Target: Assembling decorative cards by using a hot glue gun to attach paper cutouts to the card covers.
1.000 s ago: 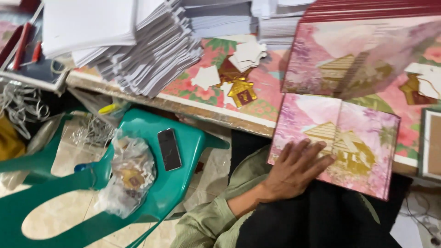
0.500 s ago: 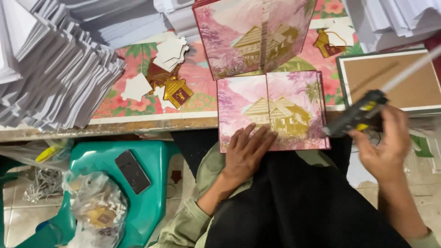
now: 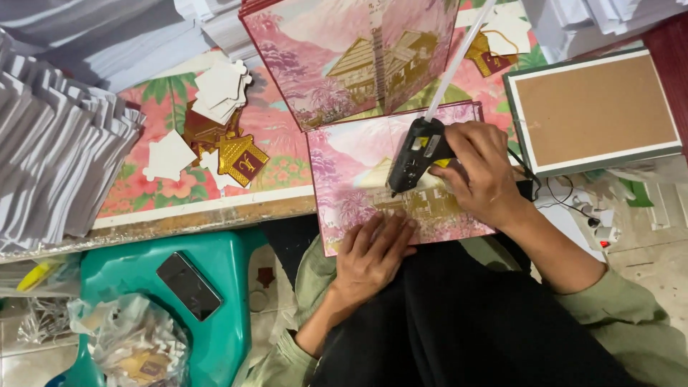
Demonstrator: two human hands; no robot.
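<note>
A teal plastic chair (image 3: 236, 287) at near left carries a dark phone (image 3: 188, 285) and a crinkled clear bag (image 3: 132, 347), while fanned white paper stacks (image 3: 57, 172) and white house-shaped cutouts (image 3: 222, 84) lie on the floral counter (image 3: 279, 136), a brown-faced board (image 3: 595, 111) at far right.

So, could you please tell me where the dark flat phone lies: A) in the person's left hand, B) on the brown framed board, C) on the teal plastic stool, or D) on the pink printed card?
C: the dark flat phone lies on the teal plastic stool, left of the left hand.
</note>
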